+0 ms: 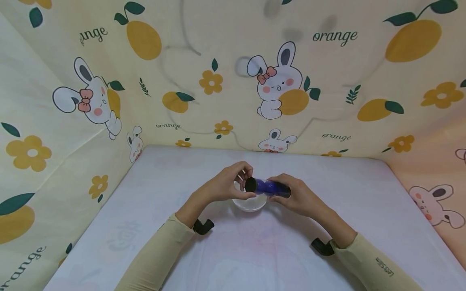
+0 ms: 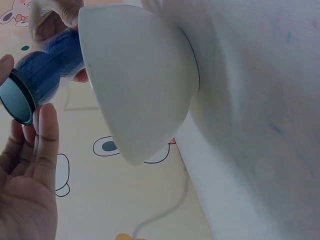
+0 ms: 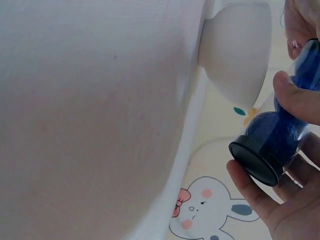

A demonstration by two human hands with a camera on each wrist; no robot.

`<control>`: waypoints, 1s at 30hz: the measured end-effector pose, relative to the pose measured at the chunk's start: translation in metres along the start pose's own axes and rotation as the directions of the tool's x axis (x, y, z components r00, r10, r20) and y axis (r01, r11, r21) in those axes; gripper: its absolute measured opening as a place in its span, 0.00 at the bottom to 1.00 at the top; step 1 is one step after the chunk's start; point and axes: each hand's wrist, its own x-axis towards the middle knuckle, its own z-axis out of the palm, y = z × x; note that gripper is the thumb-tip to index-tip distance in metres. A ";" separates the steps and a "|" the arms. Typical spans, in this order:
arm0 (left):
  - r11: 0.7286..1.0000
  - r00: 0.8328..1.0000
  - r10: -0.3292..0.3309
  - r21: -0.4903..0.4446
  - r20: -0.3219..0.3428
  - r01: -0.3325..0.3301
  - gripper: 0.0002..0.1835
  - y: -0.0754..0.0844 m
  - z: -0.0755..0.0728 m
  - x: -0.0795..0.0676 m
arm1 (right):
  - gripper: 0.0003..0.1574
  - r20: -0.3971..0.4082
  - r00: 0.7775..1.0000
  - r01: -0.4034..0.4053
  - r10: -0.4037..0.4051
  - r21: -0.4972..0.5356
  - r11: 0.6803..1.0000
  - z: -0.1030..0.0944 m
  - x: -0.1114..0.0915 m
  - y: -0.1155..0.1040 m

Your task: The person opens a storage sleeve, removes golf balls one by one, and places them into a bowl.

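A blue sand timer [image 1: 268, 187] with dark end caps lies nearly level in the air, above a white bowl [image 1: 249, 205] on the table. My right hand [image 1: 299, 195] grips its right end, thumb on the near side; in the right wrist view the fingers curl behind the blue bulbs [image 3: 272, 131]. At the other end, my left hand [image 1: 227, 182] has thumb and fingertips on either side of the cap [image 2: 17, 97]. The left wrist view shows the bowl's outer wall [image 2: 137, 85] close by; its inside is mostly hidden.
A white cloth covers the table [image 1: 233, 258]. Behind it stands a cream backdrop [image 1: 225, 32] printed with rabbits and oranges, which also runs along both sides. Small dark devices [image 1: 204, 227] are strapped at both wrists.
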 end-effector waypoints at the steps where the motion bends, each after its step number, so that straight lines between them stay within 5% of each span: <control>1: 1.000 1.000 -0.003 -0.006 0.001 0.004 0.28 0.000 0.000 0.000 | 0.36 -0.002 1.000 0.004 -0.004 -0.001 1.000 0.000 0.000 0.000; 10: 1.000 1.000 -0.015 -0.023 0.018 0.015 0.28 -0.002 0.003 0.000 | 0.35 -0.005 0.999 0.040 -0.040 0.001 0.999 0.001 0.000 0.000; 19: 0.999 0.999 -0.010 -0.054 -0.050 0.007 0.27 -0.003 0.003 0.001 | 0.35 0.000 1.000 -0.002 0.002 0.000 1.000 0.000 -0.001 0.001; 30: 0.997 0.994 0.071 0.037 -0.088 -0.068 0.24 0.005 -0.004 0.000 | 0.36 0.016 0.999 -0.037 0.037 0.003 0.999 -0.002 0.000 0.002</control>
